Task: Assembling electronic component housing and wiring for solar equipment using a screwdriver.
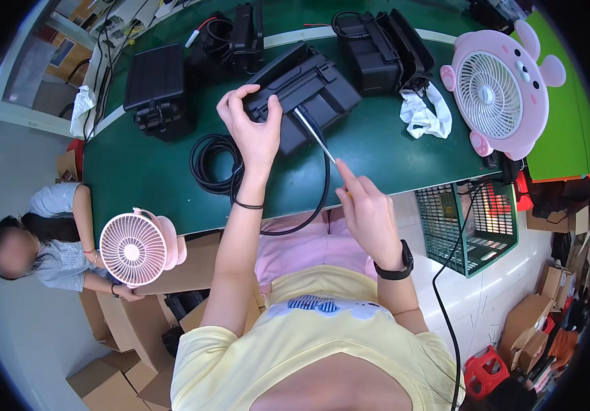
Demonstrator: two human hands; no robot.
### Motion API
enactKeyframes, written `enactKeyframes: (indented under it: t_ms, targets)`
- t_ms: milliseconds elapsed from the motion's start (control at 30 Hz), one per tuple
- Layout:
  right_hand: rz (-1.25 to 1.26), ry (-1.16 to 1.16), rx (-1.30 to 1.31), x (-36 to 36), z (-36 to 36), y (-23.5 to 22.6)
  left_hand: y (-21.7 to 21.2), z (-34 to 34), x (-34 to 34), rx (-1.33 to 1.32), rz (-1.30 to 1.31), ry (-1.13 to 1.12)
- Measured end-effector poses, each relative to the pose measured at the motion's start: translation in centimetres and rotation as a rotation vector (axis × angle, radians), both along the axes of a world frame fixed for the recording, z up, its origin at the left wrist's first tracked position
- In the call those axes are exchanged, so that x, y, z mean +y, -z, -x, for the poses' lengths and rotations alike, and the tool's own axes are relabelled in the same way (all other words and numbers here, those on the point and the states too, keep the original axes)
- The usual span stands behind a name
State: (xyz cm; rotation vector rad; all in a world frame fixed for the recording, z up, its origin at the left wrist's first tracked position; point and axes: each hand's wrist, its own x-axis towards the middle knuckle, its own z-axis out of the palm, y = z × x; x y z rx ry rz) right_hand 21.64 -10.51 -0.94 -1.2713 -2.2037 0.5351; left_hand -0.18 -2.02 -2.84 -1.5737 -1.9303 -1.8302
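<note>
On the green table top, a black plastic case point(322, 89) sits tilted in front of me. My left hand point(252, 130) grips its near left corner, thumb and fingers bent around the edge. In my right hand point(368, 212) is a screwdriver point(317, 140) with a long silver shaft, its handle mostly hidden in my fist and the index finger stretched along it. The shaft's far end meets the near side of the case. A black cable point(326, 188) hangs from the case in a loop over the table edge, and a coiled black corrugated hose point(202, 164) lies beside my left wrist.
More black cases point(155, 85) stand at the back left and back right point(380, 55). A white cloth point(426, 113) and a pink fan point(493, 92) are on the right. Left, a small pink fan point(132, 248) stands near a co-worker point(55, 240) by cardboard boxes point(127, 325). A green crate point(469, 226) sits below right.
</note>
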Motion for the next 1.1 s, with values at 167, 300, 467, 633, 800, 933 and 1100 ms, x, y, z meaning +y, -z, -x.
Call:
enactKeyframes:
  t_ms: [167, 300, 467, 633, 800, 933, 1100]
  targets:
    - [-0.017, 0.023, -0.047, -0.3, 0.5, 0.1, 0.5, 0.4, 0.0, -0.030, 0.032, 0.023]
    - [-0.111, 0.017, -0.045, -0.1, 0.7, 0.7, 0.7, 0.7, -0.2, -0.040, 0.048, 0.017]
    - [-0.111, 0.022, -0.068, -0.1, 1.0, 0.6, 0.8, 1.1, -0.2, -0.058, 0.057, 0.018]
    - [0.135, -0.101, 0.196, 0.5, 0.9, 1.0, 1.1, 1.5, -0.3, -0.063, 0.053, 0.021]
    - [0.343, -0.183, 0.419, 0.9, 0.7, 1.2, 1.5, 2.0, -0.6, -0.080, 0.034, 0.022]
    - [0.280, -0.173, 0.321, 0.7, 0.8, 0.7, 1.6, 1.9, -0.6, -0.073, 0.016, 0.018]
    - [0.043, -0.097, 0.087, 0.3, 1.0, 1.0, 1.4, 1.7, -0.9, -0.076, -0.005, 0.029]
